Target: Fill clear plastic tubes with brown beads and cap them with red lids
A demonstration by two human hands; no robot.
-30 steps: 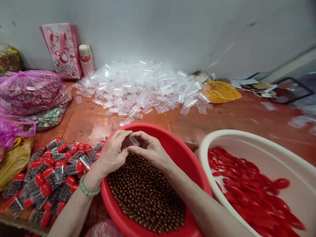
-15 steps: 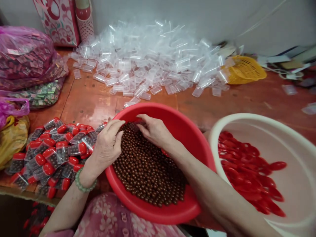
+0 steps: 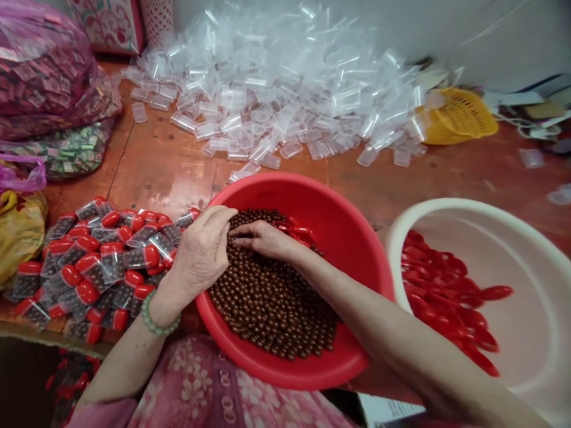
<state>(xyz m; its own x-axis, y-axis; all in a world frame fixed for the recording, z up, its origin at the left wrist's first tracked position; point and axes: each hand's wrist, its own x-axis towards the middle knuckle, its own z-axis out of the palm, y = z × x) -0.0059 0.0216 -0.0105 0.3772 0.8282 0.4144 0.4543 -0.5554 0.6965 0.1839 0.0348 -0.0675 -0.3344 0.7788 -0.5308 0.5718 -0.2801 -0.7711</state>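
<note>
A red basin (image 3: 379, 279) in front of me holds a heap of small shiny brown balls (image 3: 272, 303). At its left rim is my left hand (image 3: 203, 252), with a green bead bracelet (image 3: 156, 318) on the wrist. Its fingers are curled together, and whatever they hold is hidden behind them. My right hand (image 3: 263, 239) reaches over the balls toward the left fingertips. Its thumb and fingers are stretched out and apart, with the tips among the balls. Behind the right wrist, several red plastic pieces (image 3: 300, 230) lie on the balls.
Small clear boxes with red caps (image 3: 111, 261) are piled left. A white basin (image 3: 397, 255) with red oval pieces (image 3: 446, 291) stands right. Behind are a heap of clear empty cases (image 3: 276, 113), a yellow basket (image 3: 464, 116) and purple bags (image 3: 44, 71) of small packets.
My right hand has moved left and down, closer to my left hand, uncovering red pieces in the basin. My left hand stays near the rim. The view has tilted slightly downward.
</note>
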